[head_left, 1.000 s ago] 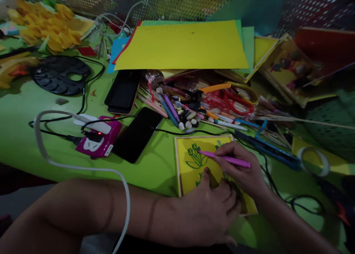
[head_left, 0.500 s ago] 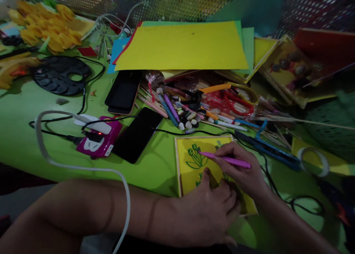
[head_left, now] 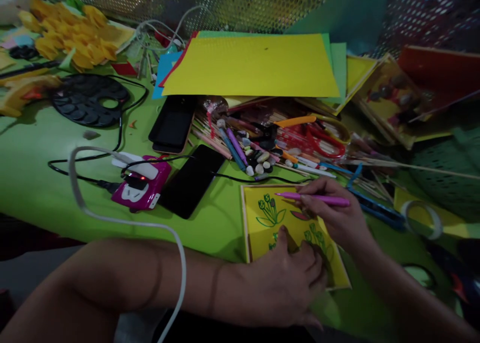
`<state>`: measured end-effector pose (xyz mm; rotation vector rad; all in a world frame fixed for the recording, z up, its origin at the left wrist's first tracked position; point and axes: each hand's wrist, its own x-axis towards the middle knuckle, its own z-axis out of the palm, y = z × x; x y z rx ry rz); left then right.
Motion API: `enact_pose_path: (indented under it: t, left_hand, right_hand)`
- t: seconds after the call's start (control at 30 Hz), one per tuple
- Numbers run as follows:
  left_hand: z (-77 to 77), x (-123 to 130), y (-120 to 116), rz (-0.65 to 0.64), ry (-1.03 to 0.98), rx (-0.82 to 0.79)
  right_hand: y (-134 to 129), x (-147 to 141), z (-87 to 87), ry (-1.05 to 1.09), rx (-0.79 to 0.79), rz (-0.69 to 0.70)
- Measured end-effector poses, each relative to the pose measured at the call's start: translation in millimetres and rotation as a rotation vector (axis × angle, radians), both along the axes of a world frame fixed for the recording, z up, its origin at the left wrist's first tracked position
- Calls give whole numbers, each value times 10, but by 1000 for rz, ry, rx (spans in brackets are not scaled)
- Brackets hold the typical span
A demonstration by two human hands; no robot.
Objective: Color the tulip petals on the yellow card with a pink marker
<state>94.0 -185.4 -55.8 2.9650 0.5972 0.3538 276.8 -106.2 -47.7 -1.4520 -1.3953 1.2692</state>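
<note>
My right hand (head_left: 333, 208) grips a pink felt-tip pen (head_left: 326, 199), its tip just to the right of a green-outlined tulip drawing (head_left: 268, 209). Whether the tip touches the surface I cannot tell. Beneath both hands lies a yellow panel (head_left: 258, 240) with a thin wooden frame. It bears several flower drawings in green line, and a small pink-filled shape shows near the pen. My left hand (head_left: 285, 278) rests across the panel's lower part with fingers spread, the index finger pointing up toward the tulips. Part of the drawings is covered by the hands.
Behind the panel are pebbles (head_left: 262, 158), markers, sticks and red-handled scissors (head_left: 326, 143). Yellow card sheets (head_left: 251, 68) lie beyond. To the left are a black phone (head_left: 195, 180), a magenta power adapter (head_left: 142, 185) and a black palette (head_left: 90, 100). A white cable (head_left: 131, 222) crosses my left forearm. A tape roll (head_left: 422, 219) sits right.
My right hand has lifted the pen slightly up and to the right, off the tulip's flower head. My left hand stays on the panel. The whole view has shifted a little.
</note>
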Motion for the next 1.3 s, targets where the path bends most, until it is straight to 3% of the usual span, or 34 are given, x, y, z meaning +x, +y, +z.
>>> enact_pose_path:
  t: [0.2,0.47,1.3]
  left_hand:
    - [-25,-18,-8,-1,-28,25]
    - [-39,-1,-7,-2,-18,-15]
    - [-36,9,-12,10,1,16]
  right_hand:
    - [99,-90,12,7,-81,46]
    - [50,-174,34,-9,-122,-24]
    - [44,-139,-23,-87,-6,61]
